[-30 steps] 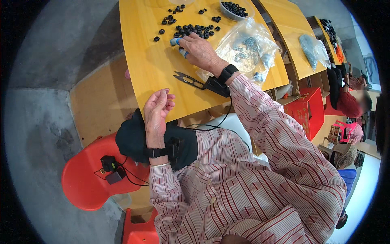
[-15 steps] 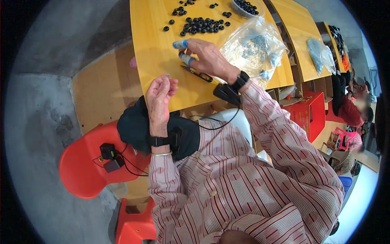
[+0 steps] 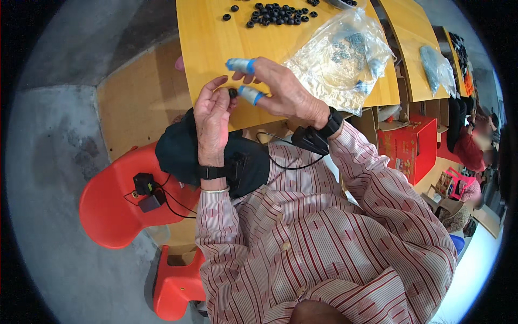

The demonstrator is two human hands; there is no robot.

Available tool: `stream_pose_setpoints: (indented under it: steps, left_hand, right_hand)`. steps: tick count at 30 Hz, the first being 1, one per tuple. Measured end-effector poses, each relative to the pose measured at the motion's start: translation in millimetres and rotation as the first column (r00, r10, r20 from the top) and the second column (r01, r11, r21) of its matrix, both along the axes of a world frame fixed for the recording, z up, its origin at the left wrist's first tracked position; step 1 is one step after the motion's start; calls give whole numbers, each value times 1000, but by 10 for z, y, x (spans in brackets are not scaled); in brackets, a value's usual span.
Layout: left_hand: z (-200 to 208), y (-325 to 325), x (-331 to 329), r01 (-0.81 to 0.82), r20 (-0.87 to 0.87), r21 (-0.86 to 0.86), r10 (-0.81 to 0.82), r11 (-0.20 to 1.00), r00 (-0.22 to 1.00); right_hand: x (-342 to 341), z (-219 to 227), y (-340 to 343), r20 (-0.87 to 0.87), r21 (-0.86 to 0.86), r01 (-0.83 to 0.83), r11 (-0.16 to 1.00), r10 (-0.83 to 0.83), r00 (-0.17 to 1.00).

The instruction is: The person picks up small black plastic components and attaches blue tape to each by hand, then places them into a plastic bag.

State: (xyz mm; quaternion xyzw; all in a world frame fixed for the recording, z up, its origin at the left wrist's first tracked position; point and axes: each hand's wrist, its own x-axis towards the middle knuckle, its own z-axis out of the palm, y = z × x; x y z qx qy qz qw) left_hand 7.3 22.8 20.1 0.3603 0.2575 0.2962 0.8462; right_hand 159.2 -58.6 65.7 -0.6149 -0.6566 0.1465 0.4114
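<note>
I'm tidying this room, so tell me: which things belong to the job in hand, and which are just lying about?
Job:
black bead between left hand and right hand
loose black beads on table

Seemingly lying about:
red chair
black blocks on it
red box

On the yellow wooden table (image 3: 210, 48), small round black beads (image 3: 277, 14) are spread beyond the left hand (image 3: 212, 116) and right hand (image 3: 287, 90), with a crumpled clear plastic bag (image 3: 337, 65) laid to the beads' right. A single round black bead (image 3: 233, 93) is held in the left hand, just left of the blue-wrapped right thumb (image 3: 251, 95). Black boxy devices (image 3: 151, 203) are supported by the red plastic chair (image 3: 105, 216) at left.
</note>
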Motion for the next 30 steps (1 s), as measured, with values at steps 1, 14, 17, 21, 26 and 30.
stream_pose_setpoints:
  steps: [1, 14, 17, 21, 26, 30]
  left_hand:
    - [-15, 14, -21, 24, 23, 8, -24, 1000, 999]
    - [-84, 33, 0, 104, -35, 46, -102, 994, 994]
    - [-93, 52, -53, 112, -39, 47, -110, 993, 993]
    - [-107, 58, -57, 208, -100, 22, -204, 978, 974]
    - [-91, 60, -59, 232, -138, 62, -222, 971, 965]
    - [-90, 42, -1, 223, -182, 94, -203, 970, 962]
  right_hand:
    - [10, -20, -31, -110, -9, 54, 998, -55, 992]
    - [201, -187, -546, -86, -124, 222, 967, -233, 969]
    - [356, -180, -728, 15, -117, 311, 943, -311, 950]
    - [652, -205, -1055, 204, -94, 505, 858, -480, 853]
    - [1041, -305, -1301, 272, -119, 716, 688, -670, 690]
    - [1264, -418, -1335, 338, -119, 765, 633, -699, 630]
